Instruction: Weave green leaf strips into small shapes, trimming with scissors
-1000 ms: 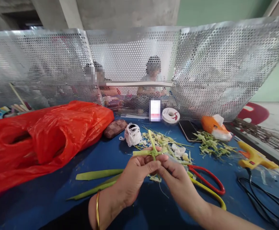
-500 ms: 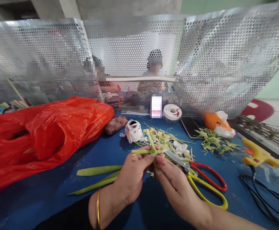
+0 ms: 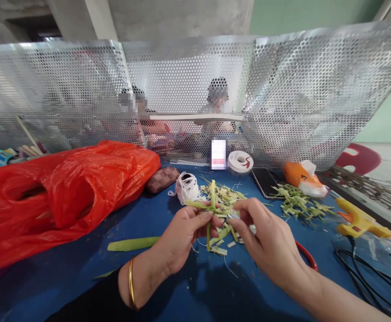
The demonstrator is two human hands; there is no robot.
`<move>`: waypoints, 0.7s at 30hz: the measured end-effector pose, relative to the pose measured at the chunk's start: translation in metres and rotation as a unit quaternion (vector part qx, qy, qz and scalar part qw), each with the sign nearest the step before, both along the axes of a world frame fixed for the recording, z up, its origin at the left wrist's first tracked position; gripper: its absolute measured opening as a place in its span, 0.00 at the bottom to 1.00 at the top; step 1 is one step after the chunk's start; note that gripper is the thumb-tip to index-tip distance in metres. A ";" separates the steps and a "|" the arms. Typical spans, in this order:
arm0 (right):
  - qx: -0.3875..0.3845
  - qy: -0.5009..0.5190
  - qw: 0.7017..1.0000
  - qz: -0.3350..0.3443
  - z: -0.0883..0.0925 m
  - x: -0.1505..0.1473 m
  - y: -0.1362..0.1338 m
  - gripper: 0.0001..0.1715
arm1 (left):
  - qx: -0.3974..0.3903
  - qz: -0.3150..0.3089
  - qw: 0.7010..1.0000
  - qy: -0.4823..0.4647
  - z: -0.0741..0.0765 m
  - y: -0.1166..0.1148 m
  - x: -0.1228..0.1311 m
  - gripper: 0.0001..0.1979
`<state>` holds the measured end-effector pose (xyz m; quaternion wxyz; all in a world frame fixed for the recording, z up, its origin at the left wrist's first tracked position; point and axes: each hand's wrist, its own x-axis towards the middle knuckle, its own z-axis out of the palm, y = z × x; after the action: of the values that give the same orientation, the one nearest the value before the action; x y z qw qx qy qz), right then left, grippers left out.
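Note:
My left hand (image 3: 185, 230), a gold bangle at its wrist, pinches a small folded piece of green leaf strips (image 3: 211, 208) with ends sticking out several ways, up, left and down. Just right of it is my right hand (image 3: 265, 232), thumb and forefinger apart, with nothing visibly held between them. Through that gap shows a bit of scissor blade (image 3: 234, 216). My right hand and forearm hide most of the scissors; part of the red handle (image 3: 308, 256) shows. A flat green leaf strip (image 3: 131, 244) lies left of my left hand.
Leaf scraps (image 3: 224, 194), a white string ball (image 3: 188, 188) and a checkered pouch (image 3: 163, 180) lie ahead. A red plastic bag (image 3: 115, 165) spreads left. Rightward are a ribbon spool (image 3: 240, 161), phone (image 3: 264, 182), tissue pack (image 3: 301, 176) and yellow glue gun (image 3: 359, 219) with black cable.
My right hand has let go of the leaf piece and shifted right, over the scissors. The left hand keeps the piece, now with a strip end hanging down. The view has tilted slightly up.

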<state>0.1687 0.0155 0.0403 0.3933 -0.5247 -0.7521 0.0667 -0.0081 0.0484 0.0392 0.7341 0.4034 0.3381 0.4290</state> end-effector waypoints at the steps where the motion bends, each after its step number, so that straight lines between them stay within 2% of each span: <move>1: -0.023 0.008 1.000 0.003 0.000 0.002 0.004 0.08 | -0.001 -0.013 1.000 0.003 0.000 0.000 0.000 0.11; 2: -0.063 0.021 0.998 0.018 -0.001 0.002 0.008 0.09 | -0.004 -0.024 1.000 0.005 0.000 0.000 0.000 0.11; 5: -0.181 0.080 0.978 0.074 -0.009 -0.002 0.014 0.20 | -0.005 -0.019 0.999 0.031 -0.005 -0.002 0.003 0.13; 8: -0.219 0.116 0.965 0.084 -0.017 -0.009 0.011 0.21 | 0.009 0.020 0.997 0.079 -0.009 -0.005 0.007 0.15; 11: -0.202 0.117 0.968 0.090 -0.020 -0.015 0.004 0.20 | 0.018 0.049 0.993 0.103 -0.012 -0.008 0.011 0.14; 17: -0.069 0.055 0.987 0.131 -0.022 -0.022 -0.005 0.15 | 0.021 0.102 0.989 0.101 -0.019 -0.013 0.017 0.14; 21: -0.022 -0.001 0.992 0.126 -0.024 -0.024 -0.008 0.14 | 0.016 0.126 0.987 0.096 -0.020 -0.016 0.019 0.14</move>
<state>0.1442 0.0080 0.0161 0.3698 -0.4342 -0.8109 0.1315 0.0105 0.0326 0.0192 0.6315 0.4086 0.4484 0.4829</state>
